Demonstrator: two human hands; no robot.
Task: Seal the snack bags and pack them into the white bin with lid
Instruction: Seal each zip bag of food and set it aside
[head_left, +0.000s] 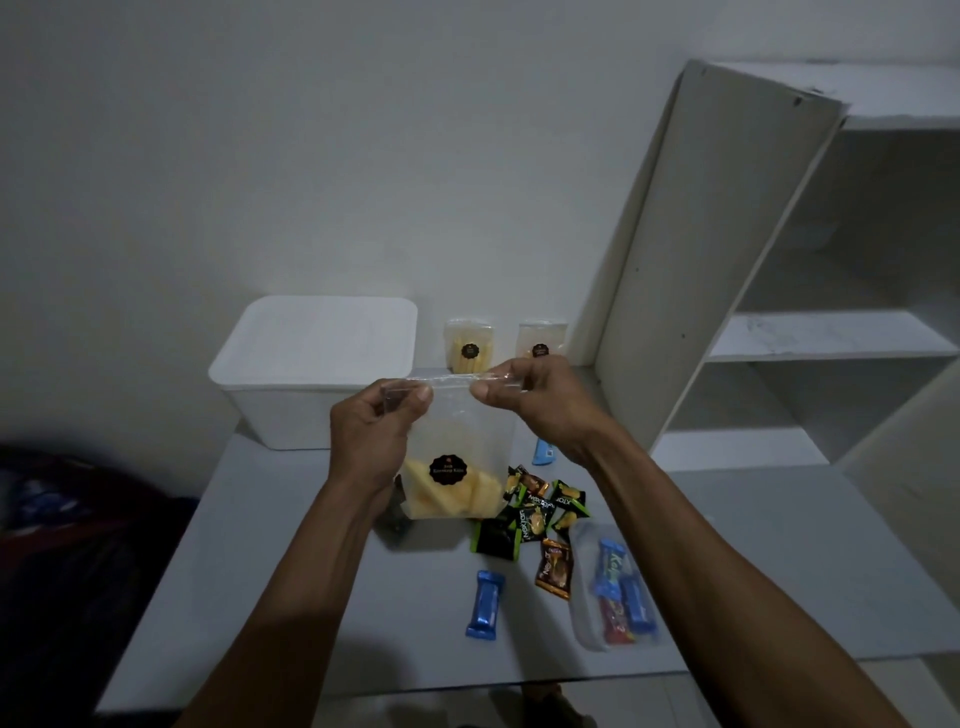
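I held a clear zip snack bag (457, 447) upright above the grey table (779, 561), yellow chips settled at its bottom behind a round black label. My left hand (371, 441) pinched the bag's top left corner between thumb and curled fingers; my right hand (524, 395) pinched the zip strip at the top right. Behind and to the left sat the white bin (311, 374), its lid on, at the table's far edge. Two more snack bags (470, 345) (540, 343) stood upright against the wall just right of the bin. Below the held bag, green and orange candy wrappers (535, 514) lay scattered on the table, a blue wrapped bar (485, 603) nearer me, and a clear bag of blue and red bars (613, 592) lay flat to the right. A white shelf unit (810, 338) stood at the table's right.
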